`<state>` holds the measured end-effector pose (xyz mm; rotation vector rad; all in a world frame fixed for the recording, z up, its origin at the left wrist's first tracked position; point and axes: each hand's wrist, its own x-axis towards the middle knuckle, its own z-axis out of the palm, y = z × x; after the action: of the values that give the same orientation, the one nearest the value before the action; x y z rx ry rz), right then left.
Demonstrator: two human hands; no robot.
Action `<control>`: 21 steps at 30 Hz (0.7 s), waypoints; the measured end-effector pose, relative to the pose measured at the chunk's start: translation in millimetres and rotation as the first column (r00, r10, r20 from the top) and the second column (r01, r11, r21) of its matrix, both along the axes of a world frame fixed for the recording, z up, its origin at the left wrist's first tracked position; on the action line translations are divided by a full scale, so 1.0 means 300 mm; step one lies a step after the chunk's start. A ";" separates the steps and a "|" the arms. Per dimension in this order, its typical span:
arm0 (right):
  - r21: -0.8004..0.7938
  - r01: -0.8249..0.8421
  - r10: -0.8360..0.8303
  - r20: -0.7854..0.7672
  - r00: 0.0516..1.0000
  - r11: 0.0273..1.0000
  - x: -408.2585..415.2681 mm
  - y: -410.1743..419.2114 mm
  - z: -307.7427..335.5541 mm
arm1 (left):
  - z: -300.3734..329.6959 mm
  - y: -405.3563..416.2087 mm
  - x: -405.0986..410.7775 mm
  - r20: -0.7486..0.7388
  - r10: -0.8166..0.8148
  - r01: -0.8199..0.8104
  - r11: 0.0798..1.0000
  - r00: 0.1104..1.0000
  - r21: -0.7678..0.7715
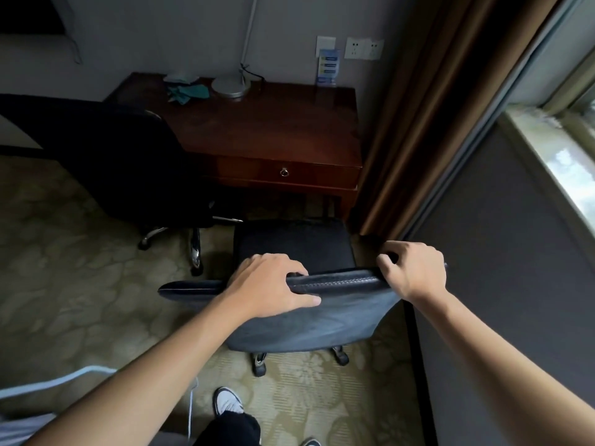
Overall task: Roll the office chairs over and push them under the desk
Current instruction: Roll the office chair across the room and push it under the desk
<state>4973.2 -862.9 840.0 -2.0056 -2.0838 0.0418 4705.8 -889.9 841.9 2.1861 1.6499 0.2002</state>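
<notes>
black padded office chair (309, 320) | top edge gripped by left hand (269, 286) and right hand (415, 272), fingers curled over | dark wooden desk (273, 130) beyond grip

Head view, forward and down

hotel-style room, dark wooden desk (273, 130) with drawer, patterned carpet (64, 300), brown curtain (450, 107), wall sockets (363, 49)

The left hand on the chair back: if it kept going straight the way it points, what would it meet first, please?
Probably the desk, at its drawer front: the left hand points over the chair's seat towards it. Depth is unclear.
</notes>
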 end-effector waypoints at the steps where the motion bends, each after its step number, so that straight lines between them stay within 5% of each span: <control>1: -0.002 0.001 -0.001 -0.004 1.000 1.000 0.007 0.007 0.002 | 0.000 0.001 0.011 0.006 0.006 -0.005 1.000 1.000 -0.015; 13: 0.022 0.001 0.000 -0.046 0.999 1.000 0.173 0.174 0.023 | -0.008 0.004 0.298 0.059 0.098 -0.099 0.995 0.993 0.012; 21: 0.088 0.045 -0.038 -0.077 0.996 0.995 0.116 0.186 0.009 | 0.009 0.067 0.210 0.012 0.071 -0.071 0.994 0.997 0.084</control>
<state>5008.2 -807.2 842.8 -1.9629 -1.9625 0.0153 4768.7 -869.7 844.5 2.1860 1.7456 0.3042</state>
